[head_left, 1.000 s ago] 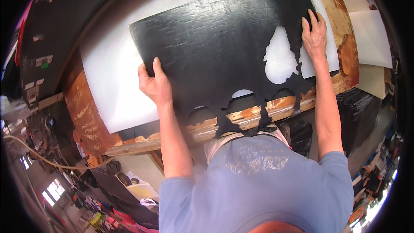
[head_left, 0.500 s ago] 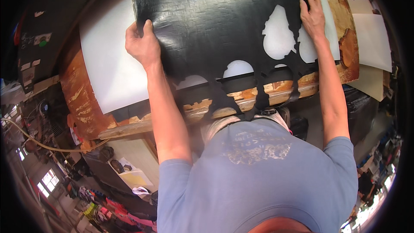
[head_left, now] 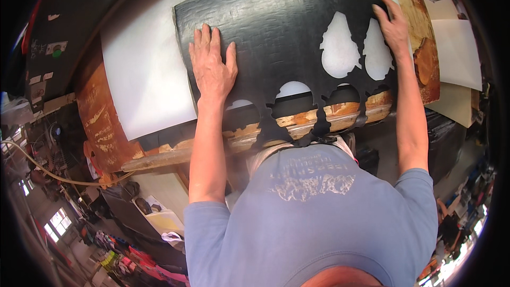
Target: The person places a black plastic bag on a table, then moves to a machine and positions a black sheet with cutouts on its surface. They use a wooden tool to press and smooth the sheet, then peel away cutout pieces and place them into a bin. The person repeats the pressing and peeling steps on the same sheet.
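Note:
A black, glossy, leather-like sheet (head_left: 255, 37) with a creased surface lies over a large white sheet (head_left: 143, 85). Teardrop-shaped cut-outs pierce its right part, and its near edge is cut into rounded notches whose strips hang over the table edge close to my waist. My left hand (head_left: 213, 69) rests flat near the black sheet's left edge, fingers stretched and thumb apart. At the far right edge of that sheet is my right hand (head_left: 394, 29), fingers extended and touching the border, not wrapped round it.
The worn wooden table (head_left: 101, 127) has a rough, splintered front edge. White and tan sheets (head_left: 457, 48) are stacked off its right side. A dark panel with a green spot (head_left: 57, 53) stands at the left, and a thin hose (head_left: 58, 178) curves below it.
The black sheet's left side has come down flat and slid slightly right. My left hand has let go of its edge and spread on top. My right hand has moved slightly along the right edge.

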Tool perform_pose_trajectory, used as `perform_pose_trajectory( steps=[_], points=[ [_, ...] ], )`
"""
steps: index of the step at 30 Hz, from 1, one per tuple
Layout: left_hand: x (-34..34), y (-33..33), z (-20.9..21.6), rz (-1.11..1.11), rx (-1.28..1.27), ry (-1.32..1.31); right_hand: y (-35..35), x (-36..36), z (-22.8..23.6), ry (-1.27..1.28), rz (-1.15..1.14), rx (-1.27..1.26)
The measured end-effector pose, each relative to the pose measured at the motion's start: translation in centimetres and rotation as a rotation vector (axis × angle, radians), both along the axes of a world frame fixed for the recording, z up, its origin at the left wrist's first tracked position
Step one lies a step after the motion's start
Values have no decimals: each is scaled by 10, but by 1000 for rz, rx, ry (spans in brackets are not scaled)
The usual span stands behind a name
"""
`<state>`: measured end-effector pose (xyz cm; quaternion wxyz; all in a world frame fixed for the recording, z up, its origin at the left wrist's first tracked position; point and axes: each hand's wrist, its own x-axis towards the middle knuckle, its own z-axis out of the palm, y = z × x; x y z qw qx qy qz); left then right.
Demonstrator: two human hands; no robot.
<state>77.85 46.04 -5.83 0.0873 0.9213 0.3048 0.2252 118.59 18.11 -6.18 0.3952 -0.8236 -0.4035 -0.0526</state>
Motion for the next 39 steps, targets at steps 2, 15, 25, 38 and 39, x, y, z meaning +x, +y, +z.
perform_pose_trajectory(
  steps=[2,15,25,38,39],
  points=[
    [1,1,-1,16,-1,-5,-52,20,14,-178,-227,-135],
    [5,3,1,28,-11,-25,-226,37,1,27,-276,-512],
    [7,7,-1,12,9,-28,-237,30,1,5,-228,-572],
    [7,12,-5,6,13,-10,-198,6,36,458,-448,120],
    [8,12,-5,22,10,-11,-189,-8,47,433,-451,144]
  ],
)
